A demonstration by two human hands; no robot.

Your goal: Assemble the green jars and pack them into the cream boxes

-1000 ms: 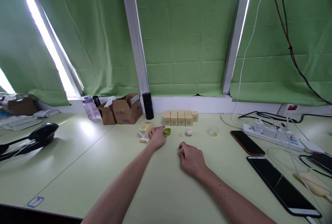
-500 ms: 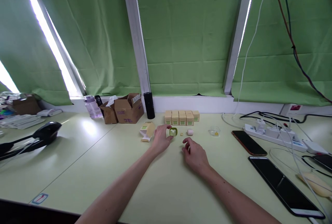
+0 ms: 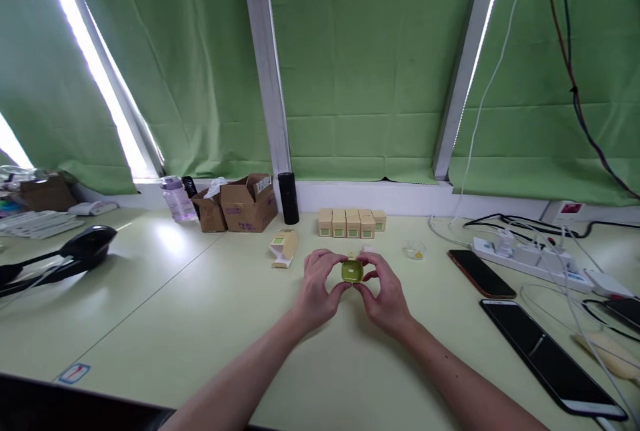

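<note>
A small green square case (image 3: 352,276) with rounded corners is held up over the table, its hollow inside turned towards me. My left hand (image 3: 320,290) pinches it at the left edge between thumb and fingers. From the other side, my right hand (image 3: 387,294) grips its right edge the same way. Just behind the right fingertips shows a bit of a small whitish piece (image 3: 368,248), mostly hidden. An opened cardboard box (image 3: 284,248) lies to the left of my hands. Farther back stand several small tan boxes (image 3: 346,223) with green squares on their fronts.
To the right lie a clear plastic piece (image 3: 415,250), a phone (image 3: 481,274), a tablet (image 3: 550,356) and a white power strip (image 3: 533,261) with tangled cables. Brown cartons (image 3: 249,203) and a black cylinder (image 3: 288,199) stand at the back left.
My left hand has brought the green case right and nearer, turning its hollow side to me. My right hand, empty before, has come up and taken hold of its right edge.
</note>
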